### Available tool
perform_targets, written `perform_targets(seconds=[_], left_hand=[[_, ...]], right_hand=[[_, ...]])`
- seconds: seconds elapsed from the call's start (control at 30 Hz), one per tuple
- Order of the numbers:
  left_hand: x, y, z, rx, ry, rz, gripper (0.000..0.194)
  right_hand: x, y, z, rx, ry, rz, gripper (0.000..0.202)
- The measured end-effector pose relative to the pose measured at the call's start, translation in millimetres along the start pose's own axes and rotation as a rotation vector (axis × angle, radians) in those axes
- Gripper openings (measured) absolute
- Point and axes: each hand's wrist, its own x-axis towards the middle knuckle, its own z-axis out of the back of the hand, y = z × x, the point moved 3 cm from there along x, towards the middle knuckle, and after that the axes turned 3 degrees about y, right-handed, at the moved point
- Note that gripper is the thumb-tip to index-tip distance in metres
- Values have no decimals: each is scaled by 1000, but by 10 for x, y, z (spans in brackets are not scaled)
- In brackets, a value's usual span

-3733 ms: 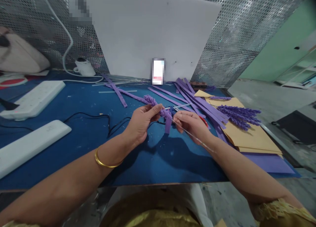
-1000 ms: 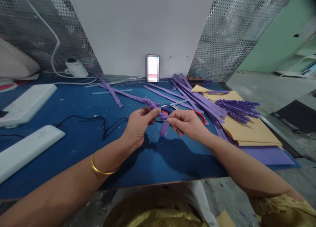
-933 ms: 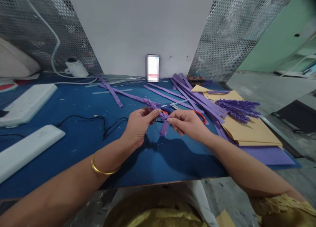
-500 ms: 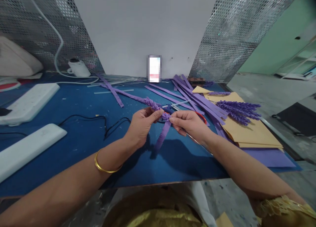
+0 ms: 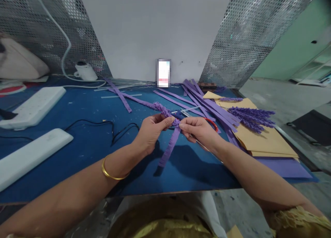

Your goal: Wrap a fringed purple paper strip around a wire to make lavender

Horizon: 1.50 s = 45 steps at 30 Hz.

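A purple paper flower spike (image 5: 161, 109), frilled and wound around a thin wire stem, is held over the middle of the table. My left hand (image 5: 153, 129) pinches its frilled part between thumb and fingers. At its lower end, my right hand (image 5: 198, 129) grips the wire stem (image 5: 207, 147) beside the winding. From between the two hands a loose purple paper strip (image 5: 169, 148) hangs down toward me. Scissors with red-lined handles (image 5: 213, 124) lie behind my right hand, partly hidden by it.
Loose purple strips (image 5: 217, 110) lie at the back right. Finished purple flower spikes (image 5: 253, 118) rest on yellow paper (image 5: 266, 141). A lit phone (image 5: 163, 73) leans on the white board (image 5: 155, 27). To the left are a power strip (image 5: 41, 107), a white bar (image 5: 36, 155) and a black cable (image 5: 88, 121).
The hanging strip was blurred and now shows sharply, its end swung slightly left and lower. Both hands keep their grip. The whole view has shifted a little.
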Motion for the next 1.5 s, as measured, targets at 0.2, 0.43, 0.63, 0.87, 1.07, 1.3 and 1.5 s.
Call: perform_targets(seconds=[0.2, 0.43, 0.63, 0.87, 1.07, 1.3, 1.5], left_hand=[[35, -129, 44, -136, -88, 25, 28], [128, -135, 199, -231, -274, -14, 35], [94, -137, 132, -179, -138, 27, 43], [27, -91, 33, -153, -1, 142, 33], [61, -15, 76, -45, -28, 123, 30], [64, -31, 101, 106, 14, 134, 32], [89, -43, 123, 147, -4, 140, 29]], right_hand=[[17, -42, 13, 68, 38, -33, 35], [-13, 26, 44, -192, 69, -38, 27], [-26, 112, 95, -326, 3, 77, 26], [-21, 125, 101, -268, 18, 46, 23], [-14, 151, 113, -293, -6, 32, 22], [11, 112, 133, -554, -34, 142, 15], [81, 131, 285, -626, -18, 133, 29]])
